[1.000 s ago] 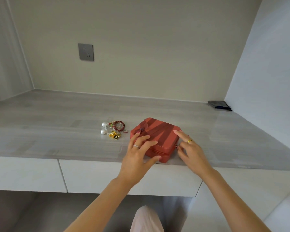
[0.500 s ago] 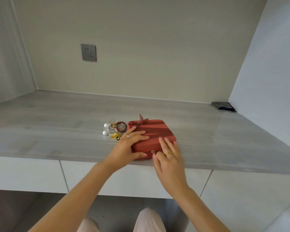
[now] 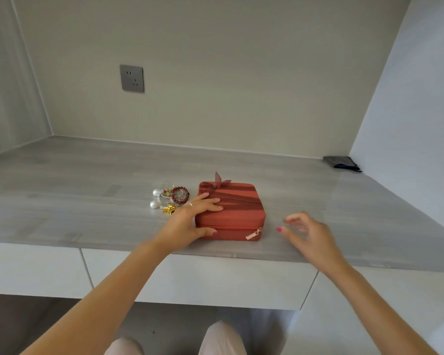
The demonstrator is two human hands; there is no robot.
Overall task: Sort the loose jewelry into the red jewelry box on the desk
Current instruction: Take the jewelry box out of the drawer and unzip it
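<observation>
The red jewelry box lies closed on the grey desk near its front edge, with a small bow at its back left corner. A gold zipper pull hangs at its front right corner. My left hand holds the box's front left corner, fingers on the lid and thumb on the front wall. Apart from the box, my right hand hovers to its right, blurred, with loosely curled fingers holding nothing. The loose jewelry lies in a small pile just left of the box: pearls, a dark red bead bracelet, gold pieces.
A dark pouch lies in the desk's far right corner against the wall. A grey wall socket sits on the back wall. White drawer fronts run below the desk edge, and walls close in on the left and right.
My right hand has left the box's front and swung out to the right. The box now sits square to me. My left hand stays on its left corner.
</observation>
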